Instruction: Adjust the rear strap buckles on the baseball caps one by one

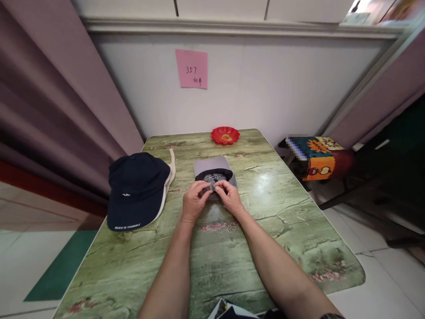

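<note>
Your left hand point(193, 201) and right hand point(230, 199) pinch the grey cap's point(212, 164) strap point(212, 188), so guide it level, brim toward the table's point(282, 204) far edge

Hands: your left hand point(195, 201) and right hand point(229, 197) pinch 1 grey fabric cap point(212, 165)
Left side: navy fabric cap point(137, 181)
Far edge: red scalloped dish point(225, 136)

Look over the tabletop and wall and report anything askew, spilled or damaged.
No spill or damage shows. The pink paper note on the pale wall slants slightly, and a cream strap sticks out loose beside the navy-blue cap on the green wood-patterned table.
</note>
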`<state>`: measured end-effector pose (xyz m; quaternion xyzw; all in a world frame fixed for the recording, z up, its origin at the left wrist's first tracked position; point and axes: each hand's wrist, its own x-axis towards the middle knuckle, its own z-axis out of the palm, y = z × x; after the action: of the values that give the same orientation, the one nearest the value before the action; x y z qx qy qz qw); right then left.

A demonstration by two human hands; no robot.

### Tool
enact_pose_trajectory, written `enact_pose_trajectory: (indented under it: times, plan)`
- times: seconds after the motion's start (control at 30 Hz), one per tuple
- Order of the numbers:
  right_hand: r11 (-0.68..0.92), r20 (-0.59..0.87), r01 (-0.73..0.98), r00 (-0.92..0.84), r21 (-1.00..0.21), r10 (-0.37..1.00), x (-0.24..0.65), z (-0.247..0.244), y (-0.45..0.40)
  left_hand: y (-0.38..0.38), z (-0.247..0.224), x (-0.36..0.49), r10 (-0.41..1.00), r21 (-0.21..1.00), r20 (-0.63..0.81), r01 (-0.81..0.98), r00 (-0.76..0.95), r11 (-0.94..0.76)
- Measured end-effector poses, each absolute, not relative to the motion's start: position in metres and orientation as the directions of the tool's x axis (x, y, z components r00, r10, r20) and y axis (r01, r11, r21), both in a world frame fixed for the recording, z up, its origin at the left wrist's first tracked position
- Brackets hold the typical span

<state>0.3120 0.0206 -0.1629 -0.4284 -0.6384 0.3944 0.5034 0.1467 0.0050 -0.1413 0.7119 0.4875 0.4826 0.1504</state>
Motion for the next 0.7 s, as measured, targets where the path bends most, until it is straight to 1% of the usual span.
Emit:
enact_pose_trajectory:
  times: [0.13, 0.23, 0.43, 0.7]
  plan:
    - [0.334, 0.312, 0.205, -0.132, -0.920, 0.941, 0.3121, -0.1633, 0.0205, 0.0100, -0.1435, 0.1430, 0.876, 0.791, 0.480, 0.415, 0.036, -0.450]
    - [0.326, 0.303, 0.204, -0.134, -0.923, 0.943, 0.3124, -0.1653, 0.0215, 0.0108, -0.1432, 0.1417, 0.895, 0.827, 0.442, 0.362, 0.053, -0.430]
    - [0.344, 0.309, 0.222, -0.178, -0.912, 0.934, 0.3135, -0.1656, 0.0223, 0.0089, -0.1399, 0.1432, 0.908, 0.852, 0.411, 0.318, 0.087, -0.416]
    - [0.357, 0.304, 0.225, -0.241, -0.907, 0.922, 0.3172, -0.1638, 0.0234, 0.0090, -0.1400, 0.1442, 0.911, 0.859, 0.394, 0.304, 0.119, -0.411]
